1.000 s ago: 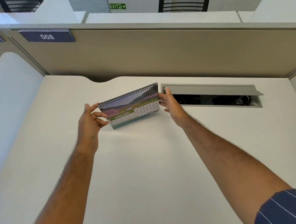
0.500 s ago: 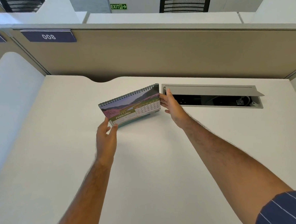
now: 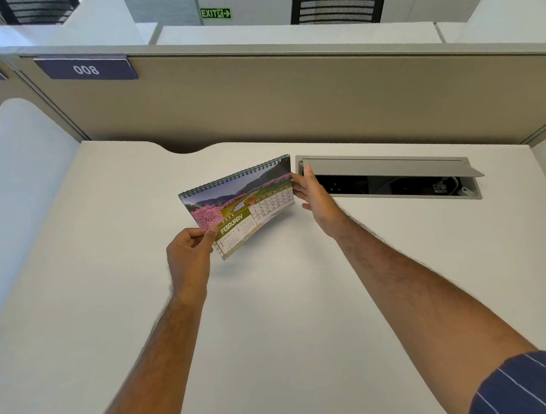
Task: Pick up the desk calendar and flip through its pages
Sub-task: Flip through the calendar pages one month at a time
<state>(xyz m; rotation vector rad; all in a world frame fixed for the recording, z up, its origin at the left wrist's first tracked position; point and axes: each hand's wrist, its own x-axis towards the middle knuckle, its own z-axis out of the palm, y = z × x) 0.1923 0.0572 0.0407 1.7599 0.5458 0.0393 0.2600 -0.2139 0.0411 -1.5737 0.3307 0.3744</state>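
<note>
Your left hand (image 3: pixel 190 254) pinches the lower left corner of the desk calendar (image 3: pixel 241 205), thumb on the front of the page and fingers curled behind it. Your right hand (image 3: pixel 312 195) grips the calendar's right edge, fingers extended along that side. The calendar is held between both hands above the white table (image 3: pixel 271 317), tilted so that its spiral binding runs along the upper edge, higher at the right. The facing page reads FEBRUARY, with pink blossom trees, a winding path and a date grid. Just right of your right hand lies a grey cable tray (image 3: pixel 390 177) recessed in the table, its lid raised over a dark cavity. Behind the table stands a beige partition (image 3: pixel 291 101) bearing a blue label (image 3: pixel 85 69) marked 008.
</note>
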